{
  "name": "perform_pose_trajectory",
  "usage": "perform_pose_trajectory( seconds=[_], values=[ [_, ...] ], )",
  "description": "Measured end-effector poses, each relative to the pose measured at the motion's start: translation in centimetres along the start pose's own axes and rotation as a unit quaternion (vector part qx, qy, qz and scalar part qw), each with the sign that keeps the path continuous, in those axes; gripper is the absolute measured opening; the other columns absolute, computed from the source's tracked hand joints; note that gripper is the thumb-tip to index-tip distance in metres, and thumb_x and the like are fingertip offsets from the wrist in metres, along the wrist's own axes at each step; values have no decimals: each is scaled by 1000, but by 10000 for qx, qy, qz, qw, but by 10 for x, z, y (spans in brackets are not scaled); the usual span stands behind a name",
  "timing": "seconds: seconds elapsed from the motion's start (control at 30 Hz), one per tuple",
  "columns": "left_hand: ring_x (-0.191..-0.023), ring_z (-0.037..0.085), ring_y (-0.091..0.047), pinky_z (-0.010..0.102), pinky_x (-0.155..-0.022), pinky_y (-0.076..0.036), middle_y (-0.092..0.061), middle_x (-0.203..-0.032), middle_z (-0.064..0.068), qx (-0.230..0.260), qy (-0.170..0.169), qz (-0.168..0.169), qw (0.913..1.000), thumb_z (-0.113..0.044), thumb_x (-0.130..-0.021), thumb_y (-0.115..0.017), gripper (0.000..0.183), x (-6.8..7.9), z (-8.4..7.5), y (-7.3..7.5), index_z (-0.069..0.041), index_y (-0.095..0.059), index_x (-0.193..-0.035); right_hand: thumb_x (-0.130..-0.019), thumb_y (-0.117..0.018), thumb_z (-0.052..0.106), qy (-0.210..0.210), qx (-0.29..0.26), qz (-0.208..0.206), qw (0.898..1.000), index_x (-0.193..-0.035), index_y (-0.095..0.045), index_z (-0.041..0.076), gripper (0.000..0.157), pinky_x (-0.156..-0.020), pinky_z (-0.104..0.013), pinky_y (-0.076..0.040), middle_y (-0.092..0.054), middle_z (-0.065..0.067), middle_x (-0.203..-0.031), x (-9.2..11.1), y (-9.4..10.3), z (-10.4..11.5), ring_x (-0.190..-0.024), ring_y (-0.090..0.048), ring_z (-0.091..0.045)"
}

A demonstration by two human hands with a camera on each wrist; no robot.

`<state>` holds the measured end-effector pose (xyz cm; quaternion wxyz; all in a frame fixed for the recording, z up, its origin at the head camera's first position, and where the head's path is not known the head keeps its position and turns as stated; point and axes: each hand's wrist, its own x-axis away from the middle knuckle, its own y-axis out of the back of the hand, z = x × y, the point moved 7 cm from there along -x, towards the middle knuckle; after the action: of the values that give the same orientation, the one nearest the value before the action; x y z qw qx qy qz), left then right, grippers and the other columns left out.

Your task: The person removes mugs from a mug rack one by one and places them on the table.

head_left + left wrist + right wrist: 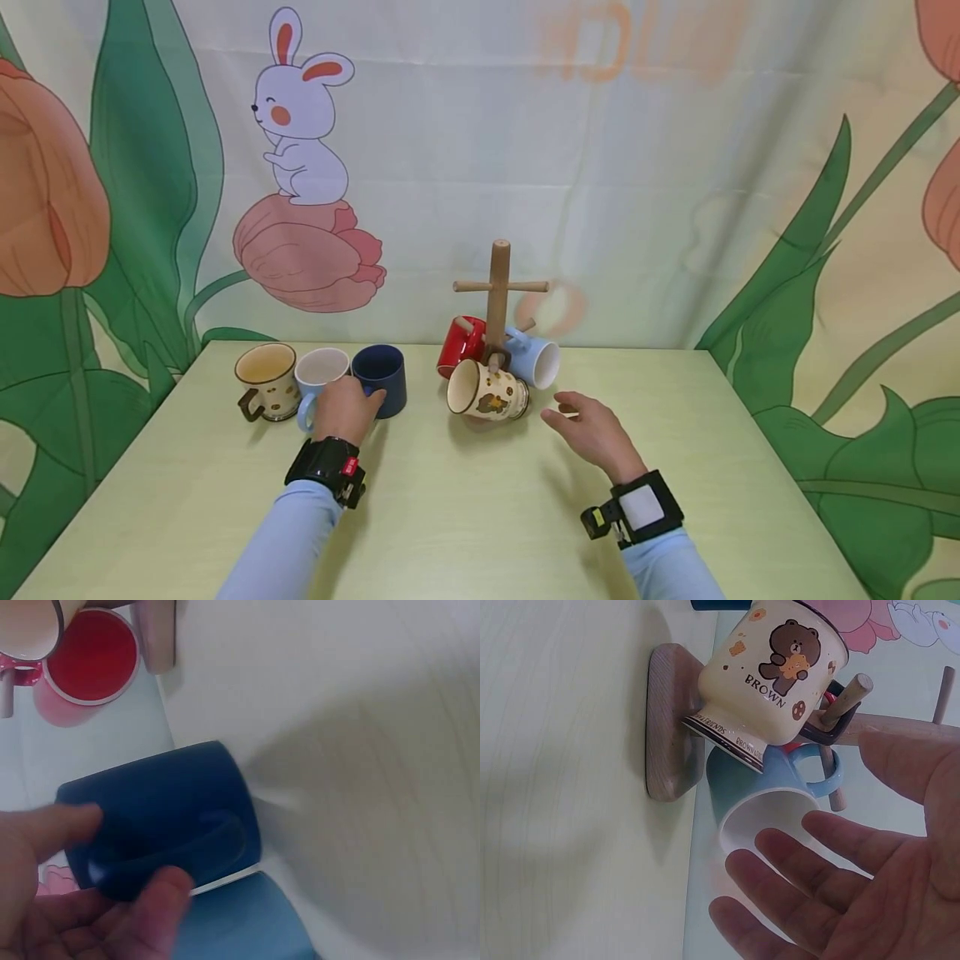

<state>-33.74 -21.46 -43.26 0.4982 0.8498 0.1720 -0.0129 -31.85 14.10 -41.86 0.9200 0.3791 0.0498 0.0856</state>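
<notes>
A dark blue mug [390,383] stands upright at the right end of a row of mugs. My left hand [347,410] is at its handle [180,851], thumb and a finger on opposite sides; whether they pinch it I cannot tell. Beside it stands a light blue mug [321,367], partly behind that hand, then a cream mug [277,379] with a brown handle. Fingers spread, my right hand [592,429] is empty, just right of a wooden mug tree [498,292]. On the tree hang a cream bear mug [769,671], a red mug [461,346] and another light blue mug [534,360].
The tree's upper peg [528,287] sticks out sideways above the hung mugs. Its wooden base [667,724] rests on the pale table [465,517]. A printed cloth backdrop [637,208] rises behind the table's far edge.
</notes>
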Motion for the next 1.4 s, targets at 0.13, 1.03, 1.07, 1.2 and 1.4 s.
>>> perform_pose_trajectory(
  seconds=[0.13, 1.03, 1.07, 1.2, 1.4],
  values=[
    [-69, 31, -63, 46, -67, -53, -66, -79, 21, -137, -72, 172, 9997, -39, -93, -67, 51, 1, -5, 2, 12, -69, -91, -99, -60, 32, 7, -2, -8, 10000, -137, -55, -1, 51, -93, -53, -48, -60, -22, -131, 1, 0, 1, -117, -60, -37],
    [-108, 37, -58, 51, -85, -55, -58, -121, 24, -1158, -1720, 489, 9770, -42, -96, -63, 55, -45, -109, 5, -2, -58, -134, -97, -60, 44, 604, 988, -780, 9902, -100, -72, 8, 38, -56, -32, -46, -66, 0, -78, -31, -9, 58, -68, -59, -17],
    [-108, 37, -58, 51, -85, -55, -58, -121, 23, -1200, -1764, 552, 9754, -42, -96, -64, 55, -47, -113, 4, -2, -57, -135, -97, -61, 45, 617, 1015, -806, 9896, -98, -72, 9, 38, -55, -32, -45, -65, 1, -76, -34, -10, 61, -66, -58, -16],
    [-110, 36, -58, 50, -87, -54, -58, -121, 22, -1387, -1937, 767, 9682, -40, -97, -62, 54, -57, -128, -4, -5, -55, -138, -96, -60, 50, 541, 1202, -818, 9879, -88, -70, 11, 41, -51, -31, -43, -62, 3, -70, -42, -18, 71, -63, -57, -15],
    [-110, 36, -58, 50, -88, -54, -59, -121, 21, -1500, -2177, 1036, 9588, -37, -99, -60, 54, -63, -144, -18, -9, -49, -144, -95, -61, 52, 441, 1621, -869, 9820, -78, -65, 14, 42, -46, -30, -41, -55, 3, -60, -50, -24, 80, -55, -53, -14]
  ],
)
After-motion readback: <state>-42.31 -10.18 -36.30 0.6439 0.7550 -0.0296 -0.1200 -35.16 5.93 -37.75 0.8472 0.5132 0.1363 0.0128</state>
